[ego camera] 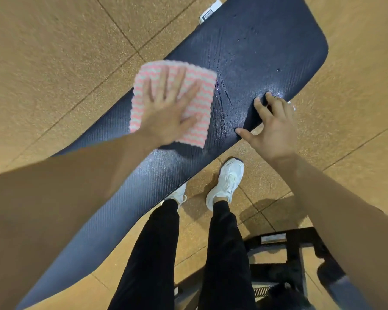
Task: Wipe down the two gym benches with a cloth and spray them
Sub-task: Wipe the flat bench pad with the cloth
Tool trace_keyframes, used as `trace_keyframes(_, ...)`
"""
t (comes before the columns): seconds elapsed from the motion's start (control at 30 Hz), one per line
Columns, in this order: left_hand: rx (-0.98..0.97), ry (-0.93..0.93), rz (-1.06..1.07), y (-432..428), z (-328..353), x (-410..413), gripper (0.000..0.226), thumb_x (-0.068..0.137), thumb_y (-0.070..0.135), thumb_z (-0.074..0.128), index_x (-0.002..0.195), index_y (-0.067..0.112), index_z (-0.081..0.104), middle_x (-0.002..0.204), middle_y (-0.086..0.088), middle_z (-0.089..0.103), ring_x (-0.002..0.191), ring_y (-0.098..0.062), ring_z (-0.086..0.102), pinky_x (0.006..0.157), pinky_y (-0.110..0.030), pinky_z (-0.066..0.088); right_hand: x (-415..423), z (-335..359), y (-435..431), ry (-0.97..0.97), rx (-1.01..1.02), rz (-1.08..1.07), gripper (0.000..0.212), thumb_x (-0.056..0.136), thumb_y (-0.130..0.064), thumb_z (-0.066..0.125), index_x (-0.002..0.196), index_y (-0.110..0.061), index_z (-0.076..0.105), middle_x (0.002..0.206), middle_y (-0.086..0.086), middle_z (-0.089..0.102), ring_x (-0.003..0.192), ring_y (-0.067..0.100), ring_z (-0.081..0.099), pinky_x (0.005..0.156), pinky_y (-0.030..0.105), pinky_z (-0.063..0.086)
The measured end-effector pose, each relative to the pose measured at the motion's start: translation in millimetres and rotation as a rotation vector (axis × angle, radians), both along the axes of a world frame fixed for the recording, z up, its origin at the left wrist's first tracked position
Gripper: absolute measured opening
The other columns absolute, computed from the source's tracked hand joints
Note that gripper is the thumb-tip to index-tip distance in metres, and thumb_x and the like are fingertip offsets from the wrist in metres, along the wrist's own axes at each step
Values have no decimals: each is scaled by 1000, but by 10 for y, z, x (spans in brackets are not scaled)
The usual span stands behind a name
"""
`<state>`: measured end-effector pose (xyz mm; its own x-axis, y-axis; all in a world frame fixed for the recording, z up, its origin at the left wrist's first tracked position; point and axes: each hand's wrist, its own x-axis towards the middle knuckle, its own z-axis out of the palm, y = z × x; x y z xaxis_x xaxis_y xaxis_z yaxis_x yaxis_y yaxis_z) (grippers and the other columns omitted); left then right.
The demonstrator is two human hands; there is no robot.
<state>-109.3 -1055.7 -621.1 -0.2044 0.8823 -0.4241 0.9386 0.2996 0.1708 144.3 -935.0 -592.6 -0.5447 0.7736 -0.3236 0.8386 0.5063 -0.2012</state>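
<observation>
Mid-wipe on the first bench here, the dark pad running diagonally from lower left to upper right. The left hand is flat, fingers spread, pressing the pink-and-white cloth onto the pad just left of centre. The right hand holds nothing; its spread fingertips are just propped on the pad's near edge at centre right. There are wet streaks right beside the cloth and droplets further up, so the next move is probably dragging the cloth toward the upper right. The dark frame at lower right might be bench two, but it's hard to tell.
</observation>
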Motion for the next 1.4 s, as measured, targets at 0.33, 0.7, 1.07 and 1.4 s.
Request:
trace_keyframes(0.33,45,37,157,483,-19,140,75,102,67,10,163,29,-9,172,-7,-11,157,-38,-9,122,-68,1,100,31,154,53,-74,60,68,86,-46,75,145,-18,54,155,11,43,151,33,27,122,60,15)
trace_keyframes(0.7,99,20,-54,-179,-88,1354,72,105,63,28,165,28,10,173,-8,1,158,-39,1,126,-58,-6,309,56,457,238,-105,-167,65,91,-36,72,147,-11,50,156,9,43,144,31,38,118,55,33)
trace_keyframes(1.07,137,45,51,735,-149,763,67,103,64,26,163,39,12,173,-2,2,158,-37,-2,122,-67,-2,301,-63,901,-5,-93,-101,89,90,-64,60,159,-15,30,169,10,14,158,26,3,125,39,0)
trace_keyframes(1.4,78,135,125,1658,-111,467,67,102,64,3,162,38,-9,172,-4,-11,158,-37,-9,122,-68,2,280,19,1073,-78,-187,-57,90,89,-70,56,160,-24,25,170,3,13,158,20,3,127,37,13)
